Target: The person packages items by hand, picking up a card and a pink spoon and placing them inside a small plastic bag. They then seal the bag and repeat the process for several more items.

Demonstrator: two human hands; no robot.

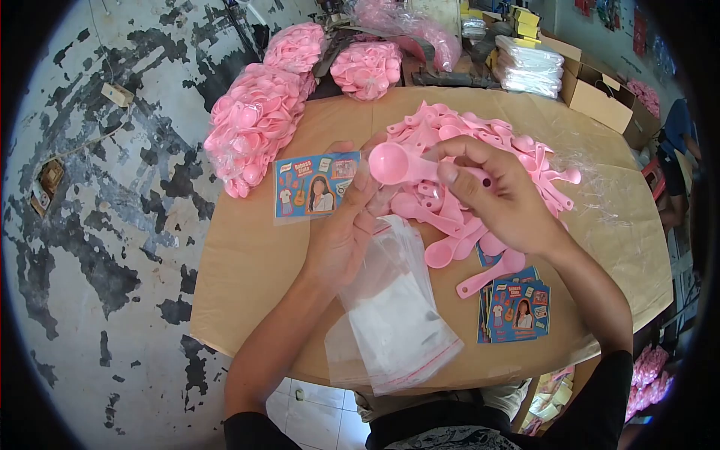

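Note:
My left hand is closed on a blue printed card in a clear bag, held above the table's left part. Right of it, my right hand pinches a pink spoon by its handle, the round bowl close to my left fingers. Behind and below my hands lies a heap of pink spoons. Clear plastic bags are stacked near the table's front edge, below my left hand. To their right is a stack of blue cards, with a loose spoon just above it.
Bagged bundles of pink spoons stand at the brown table's back left. At the back right are a pile of clear packs and an open cardboard box. Part of another person shows at the far right.

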